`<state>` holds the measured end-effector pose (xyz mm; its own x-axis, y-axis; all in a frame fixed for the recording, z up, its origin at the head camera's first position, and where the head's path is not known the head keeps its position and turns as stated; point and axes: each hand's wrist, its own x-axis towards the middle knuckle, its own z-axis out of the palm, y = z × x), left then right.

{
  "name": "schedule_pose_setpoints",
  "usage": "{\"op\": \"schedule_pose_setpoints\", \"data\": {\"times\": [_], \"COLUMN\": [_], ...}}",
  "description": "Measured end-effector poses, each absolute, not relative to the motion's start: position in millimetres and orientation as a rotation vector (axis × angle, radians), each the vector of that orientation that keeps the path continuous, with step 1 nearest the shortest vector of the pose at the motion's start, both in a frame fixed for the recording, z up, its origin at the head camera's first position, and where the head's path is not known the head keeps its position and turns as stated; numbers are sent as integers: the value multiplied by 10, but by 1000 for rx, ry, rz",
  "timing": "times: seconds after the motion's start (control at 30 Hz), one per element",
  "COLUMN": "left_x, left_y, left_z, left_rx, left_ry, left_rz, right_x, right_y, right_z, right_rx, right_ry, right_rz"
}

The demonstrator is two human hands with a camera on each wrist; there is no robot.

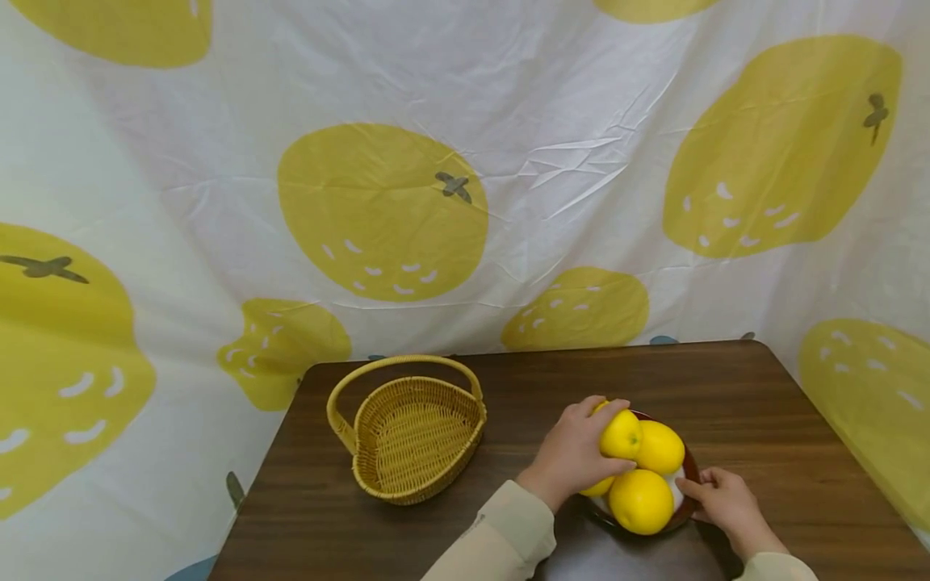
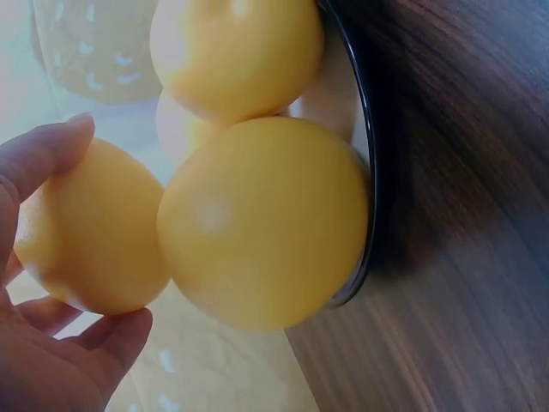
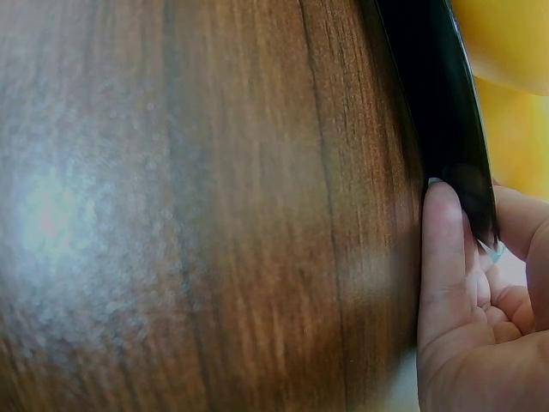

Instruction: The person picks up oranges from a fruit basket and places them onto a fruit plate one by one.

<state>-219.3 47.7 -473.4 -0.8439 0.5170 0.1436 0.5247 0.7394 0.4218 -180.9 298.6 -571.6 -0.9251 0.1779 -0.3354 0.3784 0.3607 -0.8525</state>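
A round dish, dark on the outside with a pale inside, holds several yellow lemons. My left hand grips one lemon at the top of the pile, thumb and fingers spread around it. In the left wrist view, that lemon touches a bigger-looking lemon beside it. My right hand pinches the dish's right edge. The right wrist view shows the thumb on the inner side of the dark rim and fingers against its outside.
A yellow woven basket with an arched handle stands to the left on the dark wooden table; no fruit shows in it. Behind the table hangs a white cloth printed with big lemons.
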Motion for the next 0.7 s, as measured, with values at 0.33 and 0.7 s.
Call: {"op": "schedule_pose_setpoints", "data": {"times": [0.33, 0.7], "left_x": [-2189, -2211], "left_y": [562, 638], "left_z": [-4773, -4793], "left_rx": [-870, -893], "left_ry": [-2954, -2963], "left_rz": [-684, -701], "right_x": [-1817, -1829], "right_y": [2991, 2993], "right_z": [-5750, -5730], "right_rx": [512, 507], "right_ry": [2423, 2431], "right_rz": [-1587, -1580]}}
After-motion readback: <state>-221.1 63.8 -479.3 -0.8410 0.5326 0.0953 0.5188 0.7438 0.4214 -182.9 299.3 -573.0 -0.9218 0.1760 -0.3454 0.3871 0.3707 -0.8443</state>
